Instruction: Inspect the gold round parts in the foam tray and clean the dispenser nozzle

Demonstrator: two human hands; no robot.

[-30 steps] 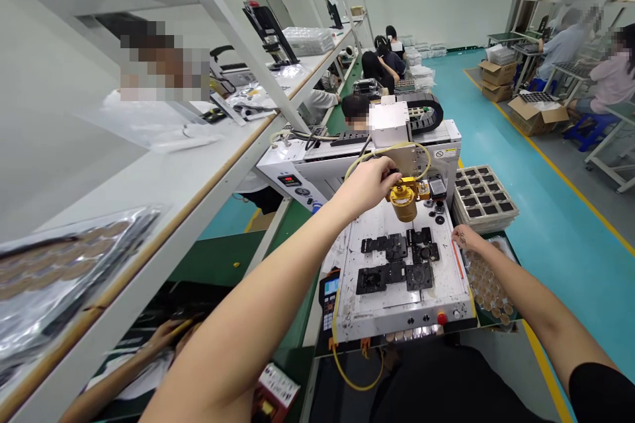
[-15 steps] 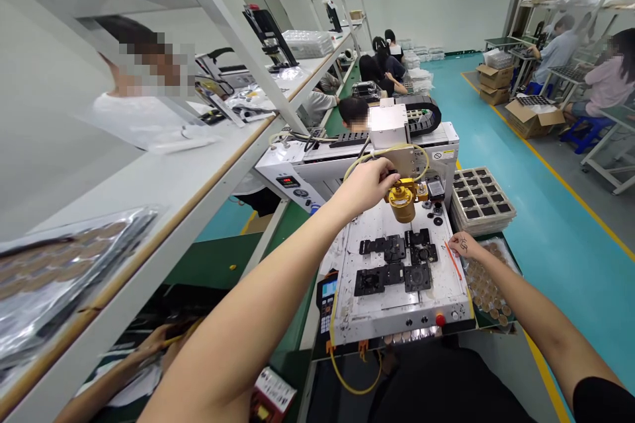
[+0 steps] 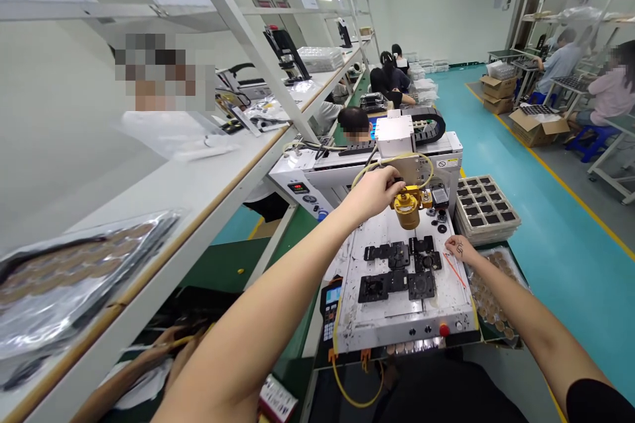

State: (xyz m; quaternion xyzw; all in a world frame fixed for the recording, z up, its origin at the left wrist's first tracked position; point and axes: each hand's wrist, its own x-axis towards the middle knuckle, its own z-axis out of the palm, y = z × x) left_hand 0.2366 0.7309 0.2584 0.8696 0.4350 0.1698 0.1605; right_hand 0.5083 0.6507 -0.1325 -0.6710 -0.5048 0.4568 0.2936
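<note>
My left hand [image 3: 381, 188] is closed at the top of a gold-coloured metal cylinder [image 3: 407, 213], which hangs from the head of a white bench machine [image 3: 347, 327]. The fingers hide the dark top fitting they grip. At the bed's right edge, my right hand [image 3: 459, 249] has its fingers pinched at the upper end of a thin orange-red stick [image 3: 455, 271], which slants down over the bed. Black fixture plates [image 3: 397, 271] lie on the bed below the cylinder. Small round black parts [image 3: 441, 229] sit to the cylinder's right.
Stacked trays with dark squares [image 3: 486, 208] and a bag of brown discs [image 3: 496, 291] flank the machine's right side. A handheld keypad [image 3: 330, 314] hangs at its left. A shelf [image 3: 198, 185] runs along the left; a co-worker's hands [image 3: 171, 344] show beneath it. Other people sit farther off.
The whole view has shifted slightly right and down. My left hand stays at the cylinder's top. Against the bed, my right hand and the stick's upper end have moved a little left.
</note>
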